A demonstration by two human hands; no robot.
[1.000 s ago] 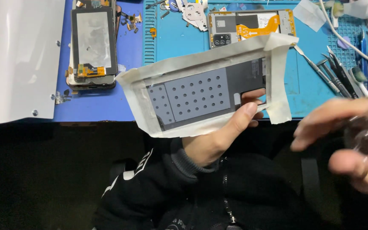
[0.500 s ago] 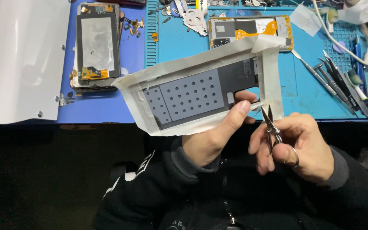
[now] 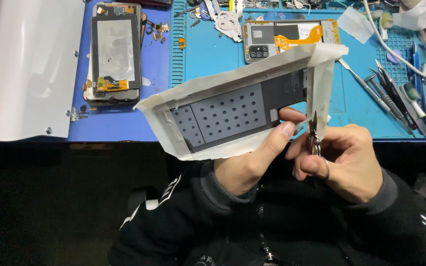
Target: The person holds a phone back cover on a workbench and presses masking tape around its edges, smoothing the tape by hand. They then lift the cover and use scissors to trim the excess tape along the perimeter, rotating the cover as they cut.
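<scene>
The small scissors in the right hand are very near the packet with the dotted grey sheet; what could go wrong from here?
1. The small metal scissors in the right hand point at the edge of the white paper packet with the dotted grey sheet; a deep cut might damage the sheet.
2. The left hand pinches the packet close to the blades, so its fingertips could be nicked.
3. The packet is held at one edge only, so it might bend or slip.

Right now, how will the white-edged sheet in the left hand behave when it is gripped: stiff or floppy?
The sheet probably flexes: its white border curls at the corners. It seems light, since the left hand pinches one edge alone. Small scissors in the right hand suggest it cuts easily.
</scene>
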